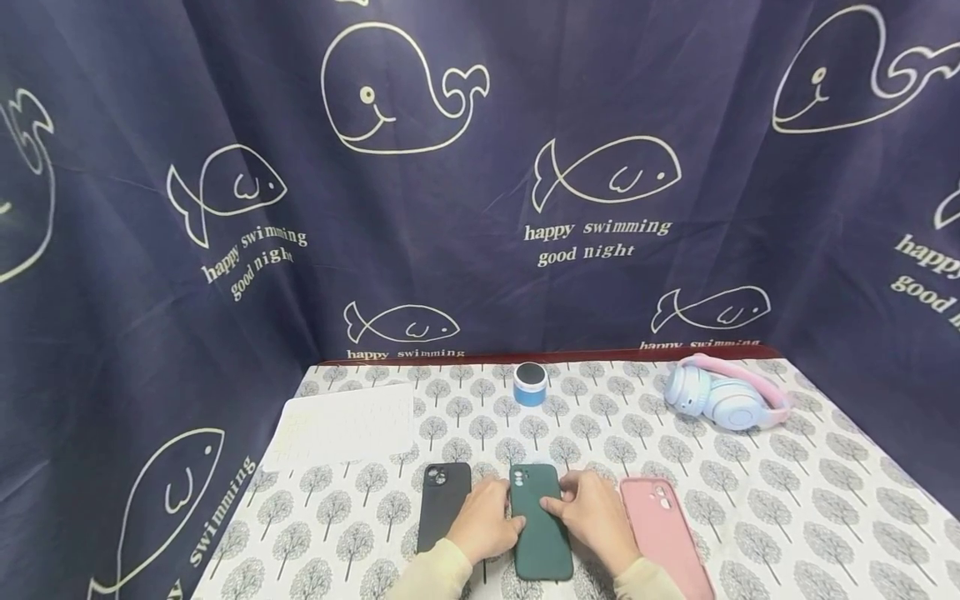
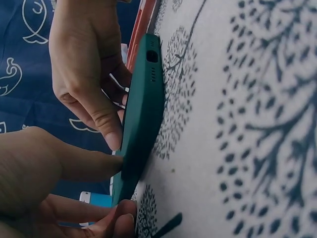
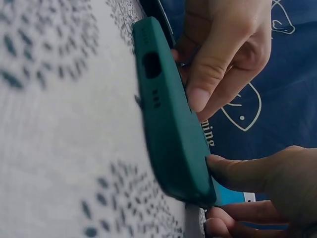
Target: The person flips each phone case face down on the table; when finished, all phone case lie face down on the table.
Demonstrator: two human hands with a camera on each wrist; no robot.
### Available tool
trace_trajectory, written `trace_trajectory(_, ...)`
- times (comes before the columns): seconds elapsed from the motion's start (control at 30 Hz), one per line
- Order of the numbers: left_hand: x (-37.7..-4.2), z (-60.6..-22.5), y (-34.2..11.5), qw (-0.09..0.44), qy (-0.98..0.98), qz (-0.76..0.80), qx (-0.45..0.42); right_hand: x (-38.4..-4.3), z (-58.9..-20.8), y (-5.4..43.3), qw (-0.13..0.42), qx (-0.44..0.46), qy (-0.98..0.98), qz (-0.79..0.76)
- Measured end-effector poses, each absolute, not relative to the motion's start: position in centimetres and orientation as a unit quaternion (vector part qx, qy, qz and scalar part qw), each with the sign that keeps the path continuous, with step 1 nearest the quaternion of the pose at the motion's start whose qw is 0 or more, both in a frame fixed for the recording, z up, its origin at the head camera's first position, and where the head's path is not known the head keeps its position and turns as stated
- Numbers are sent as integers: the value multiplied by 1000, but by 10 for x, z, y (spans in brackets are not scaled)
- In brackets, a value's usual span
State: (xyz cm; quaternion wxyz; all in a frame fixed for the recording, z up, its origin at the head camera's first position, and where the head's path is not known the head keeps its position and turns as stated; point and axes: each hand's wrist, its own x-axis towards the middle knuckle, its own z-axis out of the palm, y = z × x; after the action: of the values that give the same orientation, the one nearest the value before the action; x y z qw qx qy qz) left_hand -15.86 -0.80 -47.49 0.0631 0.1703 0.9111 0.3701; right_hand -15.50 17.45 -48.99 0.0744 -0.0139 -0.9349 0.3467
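A dark green phone case [image 1: 542,546] lies back side up on the patterned tablecloth, its camera cutouts at the far end. On its left edge my left hand [image 1: 486,518] pinches it, the thumb on the back and the fingers by the side. My right hand [image 1: 597,515] grips the right edge in the same way. In the right wrist view the port opening [image 3: 151,65] and small speaker holes show at the near end of the case. The left wrist view shows both thumbs pressed on its back; its underside is hidden.
A black phone case [image 1: 442,500] lies left of my left hand, a pink phone case [image 1: 663,533] right of my right. Farther back are a white keyboard-like panel [image 1: 341,425], a small blue and white cylinder [image 1: 530,390] and pastel headphones [image 1: 727,400]. A dark blue curtain [image 1: 487,225] surrounds the table.
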Motion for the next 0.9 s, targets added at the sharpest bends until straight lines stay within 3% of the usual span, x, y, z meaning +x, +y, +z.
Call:
trace_trajectory(0.2, -153, -472, 2, 40, 910, 381, 159, -154, -478, 188, 78, -1, -928, 365)
trace_trajectory(0.43, -151, -458, 33, -21, 911, 356, 207, -140, -457, 227, 113, -23, -936, 334)
trace_trajectory(0.63, -147, -455, 78, -13, 931, 292, 220, -129, -457, 274, 151, -45, -948, 275)
trace_trajectory(0.7, -146, -457, 95, -10, 937, 266, 224, -127, -459, 290, 136, -59, -955, 259)
trace_trajectory(0.9, -144, -469, 125, -15, 941, 235, 245, -123, -463, 319, 14, -105, -958, 265)
